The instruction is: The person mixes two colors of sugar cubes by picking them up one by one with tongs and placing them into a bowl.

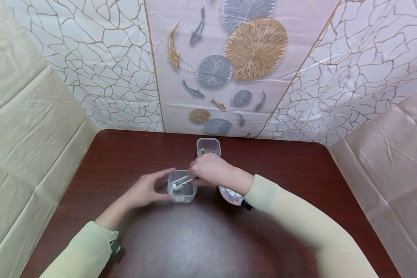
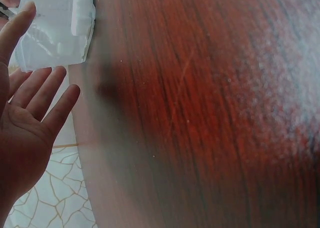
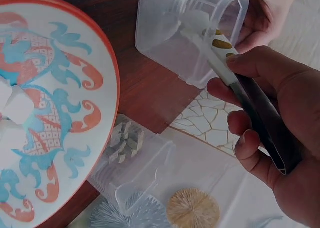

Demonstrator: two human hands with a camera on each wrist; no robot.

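Observation:
In the head view my left hand (image 1: pixel 146 190) spans a clear plastic container (image 1: pixel 184 198), thumb at its near side and a finger at its far corner. The left wrist view shows that hand's fingers (image 2: pixel 54 108) mostly straight at the container's edge. My right hand (image 1: pixel 210 169) grips a pair of tongs (image 3: pixel 257 113) with dark handles and pale arms. The tongs' tips reach inside the container; whether they pinch anything is unclear. Partly under my right forearm is a patterned plate (image 3: pixel 85 113) with several white cubes (image 3: pixel 19 105).
Behind my right hand stands a second clear container (image 1: pixel 209 143), holding brownish-grey chunks (image 3: pixel 126 140). All stand on a dark red-brown table (image 1: pixel 132 154). A patterned cloth (image 1: pixel 125 77) hangs at the table's back edge, with plain beige cloth (image 1: pixel 27 127) at the left side.

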